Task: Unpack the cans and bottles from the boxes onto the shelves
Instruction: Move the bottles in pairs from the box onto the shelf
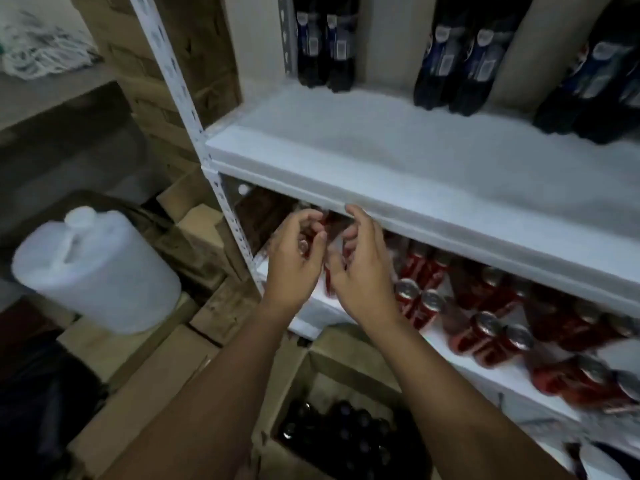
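- Fingers point(313, 221) of left hand point(294, 261) loosely curled at far left end of lower shelf point(512, 375), just under front lip of upper shelf point(415, 216); something small and red right at the tips, can't tell if gripped or just touched.
- Fingers point(353, 216) of right hand point(363, 271) half curled too, index tip up against upper shelf lip; blurred red shape between the two hands, prob a can, hold not clear either.
- Both forearms reaching up from bottom centre, hands close together, palms roughly facing each other.
- Red cans point(485, 330) standing in pairs along lower shelf, running off to the right; nearest pair just beside right wrist.
- More red cans point(588, 379) further right, blurred, near front edge.
- Dark bottles point(325, 43) w/ blue labels upright at back of upper shelf, in pairs, well apart from each other; front of that shelf bare white.
- Open cardboard box point(332, 355) on floor below lower shelf, between the forearms; dark bottle tops point(346, 431) packed inside.
- White plastic jug point(97, 268) w/ cap and handle sitting on closed boxes point(138, 393) at left, well apart from hands.
- More brown boxes point(194, 64) stacked behind white perforated shelf post point(194, 126).
- White netting point(38, 53) bundled on a ledge top left.
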The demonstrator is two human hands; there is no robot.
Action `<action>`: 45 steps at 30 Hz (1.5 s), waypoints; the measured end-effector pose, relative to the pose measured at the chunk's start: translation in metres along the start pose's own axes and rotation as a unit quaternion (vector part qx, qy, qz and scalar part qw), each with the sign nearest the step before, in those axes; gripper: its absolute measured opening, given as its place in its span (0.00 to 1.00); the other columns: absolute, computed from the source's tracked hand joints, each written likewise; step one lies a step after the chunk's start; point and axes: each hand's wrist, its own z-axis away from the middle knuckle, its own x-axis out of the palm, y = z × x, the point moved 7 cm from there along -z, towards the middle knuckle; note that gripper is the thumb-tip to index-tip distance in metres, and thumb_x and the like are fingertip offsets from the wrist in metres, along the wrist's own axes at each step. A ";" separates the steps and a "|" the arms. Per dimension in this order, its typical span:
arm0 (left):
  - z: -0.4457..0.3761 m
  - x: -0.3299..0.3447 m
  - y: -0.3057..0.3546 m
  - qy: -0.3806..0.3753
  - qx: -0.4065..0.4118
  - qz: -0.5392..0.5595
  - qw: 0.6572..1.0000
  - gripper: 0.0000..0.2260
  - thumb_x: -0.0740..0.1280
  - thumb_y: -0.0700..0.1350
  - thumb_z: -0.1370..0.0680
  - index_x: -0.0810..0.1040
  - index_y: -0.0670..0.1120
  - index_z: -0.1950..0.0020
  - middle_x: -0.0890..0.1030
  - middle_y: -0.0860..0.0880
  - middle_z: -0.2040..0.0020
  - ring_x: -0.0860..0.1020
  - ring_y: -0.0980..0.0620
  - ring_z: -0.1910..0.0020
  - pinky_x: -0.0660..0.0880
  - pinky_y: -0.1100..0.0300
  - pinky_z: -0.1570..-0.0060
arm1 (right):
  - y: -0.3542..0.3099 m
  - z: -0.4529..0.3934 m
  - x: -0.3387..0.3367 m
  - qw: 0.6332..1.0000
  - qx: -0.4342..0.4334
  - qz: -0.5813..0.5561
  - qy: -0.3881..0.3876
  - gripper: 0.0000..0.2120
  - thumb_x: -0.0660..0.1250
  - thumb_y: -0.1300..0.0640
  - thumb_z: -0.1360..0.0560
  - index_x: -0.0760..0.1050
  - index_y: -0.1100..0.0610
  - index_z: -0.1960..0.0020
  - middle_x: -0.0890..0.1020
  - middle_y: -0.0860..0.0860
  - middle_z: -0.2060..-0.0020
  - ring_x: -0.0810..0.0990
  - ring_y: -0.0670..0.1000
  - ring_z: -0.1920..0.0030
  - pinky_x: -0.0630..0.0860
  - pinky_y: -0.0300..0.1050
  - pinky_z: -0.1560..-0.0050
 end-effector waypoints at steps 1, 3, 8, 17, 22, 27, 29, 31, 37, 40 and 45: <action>0.020 0.008 -0.018 -0.017 -0.013 -0.009 1.000 0.11 0.67 0.36 0.18 0.76 0.45 0.36 0.81 0.50 0.47 0.80 0.55 0.46 0.76 0.62 0.45 | 0.019 0.019 0.006 1.000 0.018 0.011 -0.003 0.27 0.67 0.64 0.23 0.65 0.55 0.25 0.73 0.52 0.40 0.72 0.45 0.47 0.69 0.33 0.43; 0.063 0.026 -0.066 -0.073 -0.038 -0.031 0.996 0.12 0.67 0.36 0.19 0.76 0.44 0.36 0.80 0.51 0.46 0.79 0.55 0.45 0.76 0.62 0.44 | 0.063 0.059 0.027 0.998 0.057 0.022 -0.020 0.26 0.67 0.64 0.23 0.67 0.56 0.27 0.74 0.54 0.42 0.74 0.49 0.47 0.74 0.41 0.43; 0.188 0.069 -0.215 -0.209 -0.128 -0.077 0.967 0.14 0.66 0.38 0.20 0.76 0.47 0.34 0.79 0.51 0.45 0.79 0.52 0.45 0.78 0.57 0.46 | 0.183 0.163 0.107 0.983 0.146 0.053 -0.098 0.22 0.67 0.66 0.25 0.72 0.56 0.32 0.73 0.49 0.49 0.74 0.51 0.47 0.75 0.49 0.41; 0.378 0.149 -0.428 -0.421 -0.277 -0.209 0.838 0.24 0.67 0.39 0.26 0.74 0.51 0.30 0.80 0.45 0.35 0.77 0.44 0.35 0.74 0.55 0.35 | 0.390 0.325 0.224 0.927 0.242 0.123 -0.260 0.17 0.68 0.66 0.28 0.78 0.60 0.40 0.79 0.53 0.50 0.78 0.58 0.43 0.75 0.48 0.39; 0.435 0.167 -0.489 -0.548 -0.288 -0.363 0.696 0.25 0.66 0.42 0.23 0.68 0.53 0.26 0.69 0.40 0.27 0.62 0.35 0.26 0.62 0.44 0.27 | 0.439 0.379 0.271 0.880 0.222 0.188 -0.376 0.19 0.69 0.58 0.26 0.76 0.56 0.35 0.78 0.56 0.40 0.79 0.59 0.40 0.77 0.49 0.42; 0.439 0.173 -0.506 -0.503 -0.231 -0.381 0.741 0.15 0.67 0.38 0.25 0.80 0.46 0.38 0.81 0.42 0.37 0.75 0.41 0.33 0.65 0.51 0.29 | 0.450 0.408 0.295 0.847 0.152 0.255 -0.442 0.14 0.71 0.54 0.26 0.76 0.55 0.43 0.75 0.56 0.43 0.77 0.60 0.44 0.79 0.54 0.46; 0.440 0.172 -0.506 -0.484 -0.235 -0.371 0.757 0.13 0.68 0.38 0.24 0.81 0.44 0.40 0.82 0.41 0.39 0.76 0.39 0.34 0.70 0.52 0.31 | 0.452 0.415 0.301 0.835 0.143 0.271 -0.458 0.10 0.69 0.59 0.26 0.76 0.57 0.45 0.74 0.57 0.44 0.78 0.61 0.46 0.80 0.54 0.49; 0.441 0.170 -0.507 -0.468 -0.239 -0.352 0.775 0.13 0.70 0.38 0.25 0.80 0.43 0.41 0.82 0.40 0.40 0.77 0.39 0.35 0.72 0.52 0.34 | 0.456 0.419 0.305 0.832 0.145 0.286 -0.454 0.10 0.66 0.63 0.24 0.77 0.59 0.43 0.74 0.59 0.43 0.79 0.62 0.46 0.79 0.54 0.49; 0.446 0.163 -0.502 -0.439 -0.252 -0.334 0.795 0.14 0.74 0.37 0.28 0.80 0.44 0.43 0.82 0.41 0.43 0.80 0.42 0.41 0.75 0.55 0.42 | 0.461 0.426 0.313 0.826 0.164 0.306 -0.445 0.13 0.66 0.64 0.23 0.75 0.61 0.39 0.72 0.60 0.39 0.79 0.63 0.44 0.79 0.55 0.46; 0.442 0.161 -0.503 -0.425 -0.245 -0.317 0.811 0.14 0.77 0.40 0.30 0.80 0.43 0.46 0.83 0.42 0.45 0.81 0.43 0.43 0.75 0.56 0.44 | 0.463 0.426 0.313 0.826 0.159 0.316 -0.439 0.14 0.65 0.63 0.22 0.73 0.61 0.36 0.70 0.59 0.38 0.78 0.63 0.43 0.78 0.54 0.45; 0.424 0.149 -0.480 -0.406 -0.252 -0.297 0.826 0.14 0.79 0.43 0.29 0.81 0.41 0.47 0.83 0.41 0.48 0.81 0.42 0.45 0.78 0.54 0.47 | 0.440 0.411 0.293 0.846 0.150 0.303 -0.413 0.17 0.67 0.64 0.22 0.68 0.61 0.34 0.67 0.57 0.38 0.79 0.59 0.46 0.78 0.51 0.49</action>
